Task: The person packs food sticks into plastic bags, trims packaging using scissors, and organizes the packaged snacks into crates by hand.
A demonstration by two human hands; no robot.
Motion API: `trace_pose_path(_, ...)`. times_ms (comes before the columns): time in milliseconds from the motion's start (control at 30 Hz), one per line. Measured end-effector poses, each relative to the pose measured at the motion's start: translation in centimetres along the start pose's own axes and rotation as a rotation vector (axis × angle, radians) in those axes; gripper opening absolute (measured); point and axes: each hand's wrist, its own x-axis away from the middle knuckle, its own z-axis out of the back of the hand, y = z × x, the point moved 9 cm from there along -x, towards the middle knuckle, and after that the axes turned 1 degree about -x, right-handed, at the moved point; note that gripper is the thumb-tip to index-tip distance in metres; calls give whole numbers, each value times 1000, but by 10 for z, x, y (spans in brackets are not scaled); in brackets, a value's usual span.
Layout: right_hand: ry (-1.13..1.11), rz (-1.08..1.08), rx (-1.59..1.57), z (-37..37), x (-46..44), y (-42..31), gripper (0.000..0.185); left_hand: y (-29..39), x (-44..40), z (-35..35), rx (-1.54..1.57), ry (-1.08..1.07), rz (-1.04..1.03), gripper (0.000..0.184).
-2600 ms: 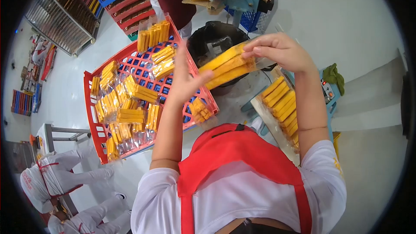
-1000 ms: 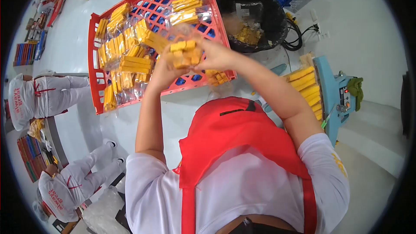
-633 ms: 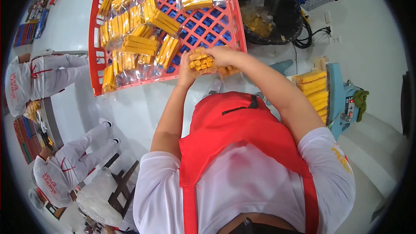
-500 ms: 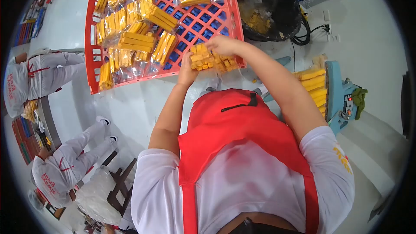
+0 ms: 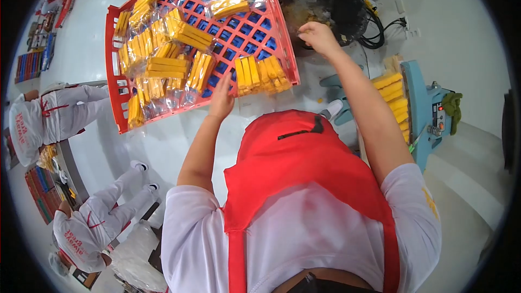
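Note:
A red lattice crate holds several clear packs of yellow sticks. Near the crate's front right corner lies one pack beside another pack. My left hand is by the crate's front edge, just left of those two packs, its fingers apart and nothing in it. Over the near side of a black-lined bin is my right hand, its fingers pinched together. Whatever they hold, if anything, is too small to name.
To the right, a blue machine stands beside stacked yellow sticks. Black cables lie beyond the bin. Two people in white are at the left, near a work table.
The pack from my left hand now rests in the crate's front right corner. My left hand has let go and opened. My right hand has moved right, away from the packs, to the bin.

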Motion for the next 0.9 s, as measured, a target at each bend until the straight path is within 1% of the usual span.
trace_pose_path(67,155,482,289,18,17,-31,40,-34,3,30,-293,118,98,51)
trace_pose_path(100,162,485,289,21,20,-26,40,-57,5,45,-425,196,151,49)
trace_pose_path(133,191,382,265,29,20,-14,43,-69,5,61,-552,275,201,49)
trace_pose_path(167,222,280,244,37,20,-3,46,-76,3,63,-546,281,192,49)
trace_pose_path(200,232,283,250,41,25,-7,46,-81,0,69,-595,252,279,56)
trace_pose_path(233,170,111,121,40,26,6,45,-86,-1,72,-643,223,368,64)
trace_pose_path(267,106,-59,-12,37,27,17,45,-82,-5,74,-639,228,360,64)
trace_pose_path(300,43,-92,-62,31,24,33,43,-87,-9,69,-673,54,491,72)
trace_pose_path(333,53,-87,-60,30,23,37,43,-95,-9,61,-702,-122,619,80)
trace_pose_path(367,-14,-110,-71,22,26,43,43,-90,-16,61,-698,-119,611,80)
trace_pose_path(400,-83,-135,-81,14,31,44,42,-92,-17,59,-729,-154,680,84)
trace_pose_path(433,-108,-167,-78,9,35,46,41,-95,-16,58,-759,-189,751,88)
trace_pose_path(500,-138,-164,-102,1,38,42,39,-126,-13,47,-760,-165,763,88)
trace_pose_path(567,-174,-160,-144,-3,41,39,37,-129,-16,48,-761,-139,774,88)
trace_pose_path(633,-144,-139,-162,1,44,29,37,-115,-24,55,-590,-162,759,81)
trace_pose_path(667,-118,-123,-181,5,42,23,36,-118,-31,62,-593,-150,751,81)
trace_pose_path(700,-101,-100,-164,8,39,20,36,-124,-38,63,-438,-170,716,75)
trace_pose_path(733,-101,-85,-162,10,36,11,36,-111,-46,69,-283,-189,682,69)
trace_pose_path(767,-79,-53,-132,12,33,1,38,-98,-47,78,20,-136,695,56)
trace_pose_path(800,-60,-21,-104,13,30,-9,39,-84,-49,94,13,-120,700,56)
trace_pose_path(833,-67,42,-133,10,27,-25,42,-64,-55,91,457,-148,651,55)
trace_pose_path(867,-71,56,-135,6,26,-36,42,-38,-63,92,897,-174,570,55)
trace_pose_path(900,-77,75,-227,1,32,-61,45,-18,-67,104,891,-163,563,55)
